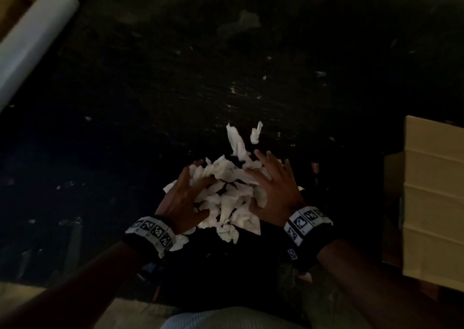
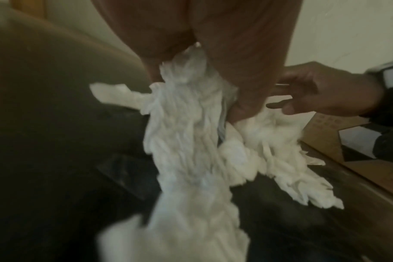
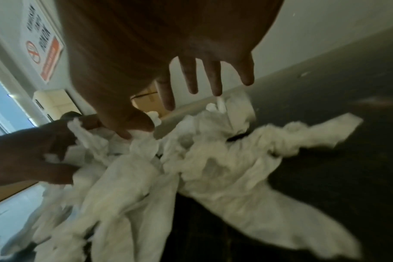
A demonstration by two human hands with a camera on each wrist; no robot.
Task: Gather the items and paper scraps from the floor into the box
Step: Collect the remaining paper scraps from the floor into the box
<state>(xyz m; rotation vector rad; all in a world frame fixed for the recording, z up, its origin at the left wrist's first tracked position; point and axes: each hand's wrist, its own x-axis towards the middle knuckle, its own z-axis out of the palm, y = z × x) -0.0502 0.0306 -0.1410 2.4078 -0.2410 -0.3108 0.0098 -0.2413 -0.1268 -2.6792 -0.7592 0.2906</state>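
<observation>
A heap of white torn paper scraps (image 1: 231, 198) lies on the dark floor between my two hands. My left hand (image 1: 184, 194) is on the heap's left side, fingers curled into the scraps and gripping a bunch; the left wrist view shows paper (image 2: 186, 133) trailing from its palm (image 2: 236, 53). My right hand (image 1: 275, 182) lies over the heap's right side with fingers spread and straight (image 3: 192, 78), thumb touching the paper (image 3: 213, 159). A cardboard box (image 1: 431, 198) stands on the floor to the right of my right hand.
A thick white roll (image 1: 32, 35) lies at the upper left. Small bits of paper (image 1: 320, 73) are scattered over the dark floor beyond the heap, and a pinkish bit (image 1: 314, 168) lies between heap and box. My knee is at the bottom edge.
</observation>
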